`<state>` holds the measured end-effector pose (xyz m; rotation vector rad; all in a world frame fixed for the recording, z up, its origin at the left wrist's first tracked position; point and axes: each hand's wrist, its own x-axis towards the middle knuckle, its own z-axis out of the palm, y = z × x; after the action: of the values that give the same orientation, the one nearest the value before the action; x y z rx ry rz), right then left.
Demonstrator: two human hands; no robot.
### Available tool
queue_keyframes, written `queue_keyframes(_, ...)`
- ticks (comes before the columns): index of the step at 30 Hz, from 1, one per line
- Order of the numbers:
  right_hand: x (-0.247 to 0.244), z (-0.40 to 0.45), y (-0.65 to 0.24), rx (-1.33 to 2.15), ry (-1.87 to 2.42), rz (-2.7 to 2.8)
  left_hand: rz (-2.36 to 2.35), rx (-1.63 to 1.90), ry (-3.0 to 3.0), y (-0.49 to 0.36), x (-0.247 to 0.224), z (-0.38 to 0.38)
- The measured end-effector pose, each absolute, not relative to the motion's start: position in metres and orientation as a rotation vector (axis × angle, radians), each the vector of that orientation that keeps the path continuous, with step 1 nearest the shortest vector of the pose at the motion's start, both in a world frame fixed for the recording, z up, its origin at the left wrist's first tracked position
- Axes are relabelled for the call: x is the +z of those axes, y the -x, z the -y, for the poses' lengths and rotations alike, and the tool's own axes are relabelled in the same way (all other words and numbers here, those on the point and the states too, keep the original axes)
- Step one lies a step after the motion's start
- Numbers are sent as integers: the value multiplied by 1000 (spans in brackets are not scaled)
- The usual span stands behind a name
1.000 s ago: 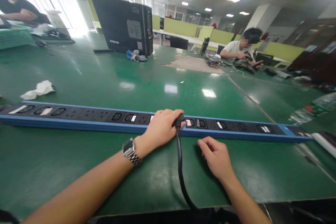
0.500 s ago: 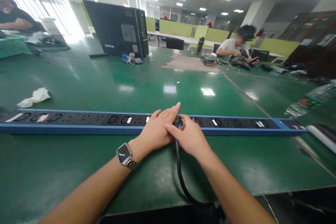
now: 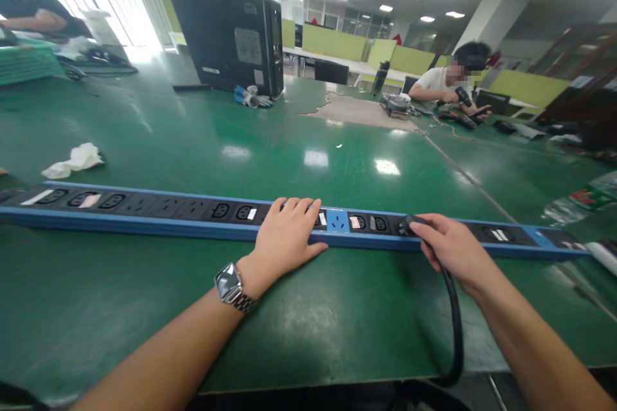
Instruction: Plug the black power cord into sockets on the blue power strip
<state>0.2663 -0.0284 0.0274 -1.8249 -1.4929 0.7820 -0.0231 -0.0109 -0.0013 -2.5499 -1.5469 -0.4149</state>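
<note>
A long blue power strip (image 3: 231, 231) with black sockets and one blue socket (image 3: 337, 221) lies across the green table. My left hand (image 3: 288, 231), with a watch on its wrist, rests on the strip just left of the blue socket, fingers laid over it and thumb out. Right of the blue socket, my right hand (image 3: 446, 241) grips a black plug (image 3: 407, 225) over the strip's sockets; whether its pins are in a socket is hidden. A thick black cable (image 3: 457, 334) hangs from the plug down to the table's front edge.
Crumpled tissue (image 3: 77, 160) lies at the left, a plastic bottle (image 3: 583, 199) at the right. Farther back stand a black computer case (image 3: 231, 45), gloves (image 3: 252, 97) and a metal device (image 3: 398, 104). One person (image 3: 434, 85) holds a tool; another sits behind a green basket (image 3: 29, 63).
My right hand has moved right along the strip with the plug and cable, away from my left hand. My left hand now lies flatter on the strip, and the blue socket is uncovered.
</note>
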Motion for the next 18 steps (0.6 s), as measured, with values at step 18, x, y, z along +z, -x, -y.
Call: queue_keyframes(18, 49, 12, -270, 449, 1972, 2095, 1548, -436, 2555, 24, -2, 10)
